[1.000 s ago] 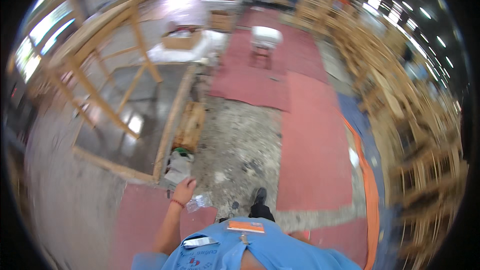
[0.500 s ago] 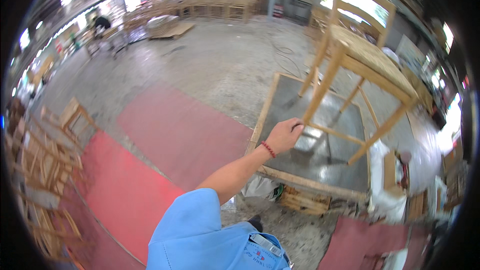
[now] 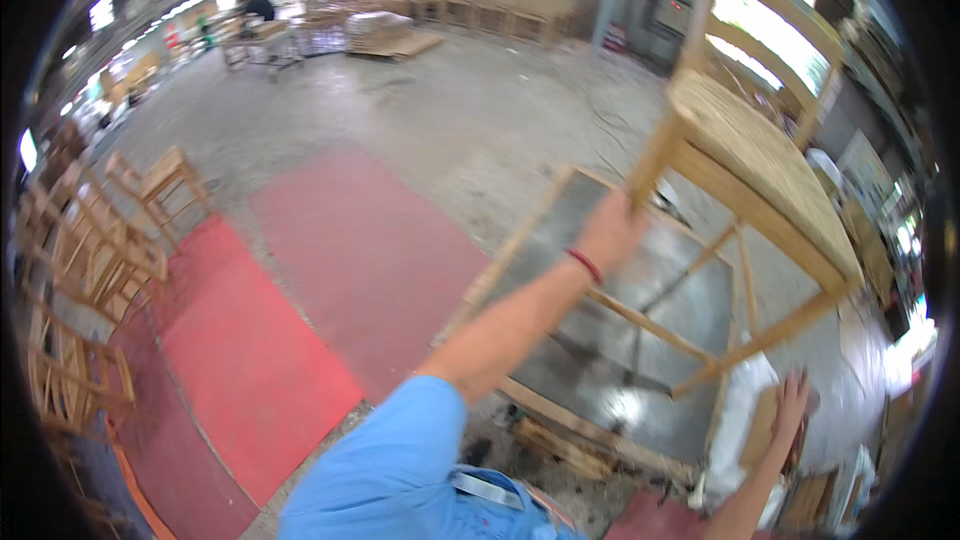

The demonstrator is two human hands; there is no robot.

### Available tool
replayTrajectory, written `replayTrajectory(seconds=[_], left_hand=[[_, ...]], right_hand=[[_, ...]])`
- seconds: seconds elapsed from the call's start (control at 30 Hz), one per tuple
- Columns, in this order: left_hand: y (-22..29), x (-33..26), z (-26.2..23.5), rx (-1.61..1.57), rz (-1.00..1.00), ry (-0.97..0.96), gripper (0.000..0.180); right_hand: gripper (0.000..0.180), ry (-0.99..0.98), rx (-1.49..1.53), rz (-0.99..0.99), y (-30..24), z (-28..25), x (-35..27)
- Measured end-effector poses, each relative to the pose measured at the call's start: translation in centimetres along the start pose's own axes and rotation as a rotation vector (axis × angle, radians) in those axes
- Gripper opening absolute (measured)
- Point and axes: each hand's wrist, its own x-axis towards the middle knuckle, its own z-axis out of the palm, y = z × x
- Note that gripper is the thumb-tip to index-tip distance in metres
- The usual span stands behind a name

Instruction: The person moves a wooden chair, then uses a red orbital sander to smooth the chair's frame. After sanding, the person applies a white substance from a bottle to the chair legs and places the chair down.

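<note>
Left hand (image 3: 615, 228) wrapped around a front leg of a pale-wood chair with a woven seat (image 3: 765, 165); right hand (image 3: 792, 405) unfilled, fingers loosely extended.
The chair rises above and right of the left hand, its fibrous seat ridged, its back slatted, its legs and rails slim; beneath it spreads a smooth, dark, reflective panel framed in wood (image 3: 600, 380). A brown cardboard box (image 3: 760, 427) sits against the right hand, contact unclear, beside crumpled white sheeting (image 3: 732, 410). Left of the left hand lie flat red mats (image 3: 260, 360), then clustered wooden chairs (image 3: 95, 265).
</note>
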Motion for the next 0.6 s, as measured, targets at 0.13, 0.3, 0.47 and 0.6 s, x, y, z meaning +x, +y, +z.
replayTrajectory(seconds=[0.13, 0.3, 0.47, 0.6], left_hand=[[1.5, 1.7, 0.7, 0.166, -0.135, 0.008, 0.039], [1.7, 3.2, 1.2, 0.277, -0.22, 0.043, 0.036], [1.3, 3.7, 0.6, 0.259, -0.124, 0.031, 0.034], [2.0, 3.7, 0.3, 0.203, -0.2, -0.033, 0.034]], right_hand=[[0.061, -0.065, -0.156, -0.322, -5.8, 4.5, 9.1], [0.043, 0.131, -0.185, -0.292, -7.1, 8.1, 10.7], [0.042, 0.178, -0.207, -0.394, -7.7, 8.5, 8.5], [0.044, 0.134, -0.307, -0.228, -9.3, 7.9, 7.6]])
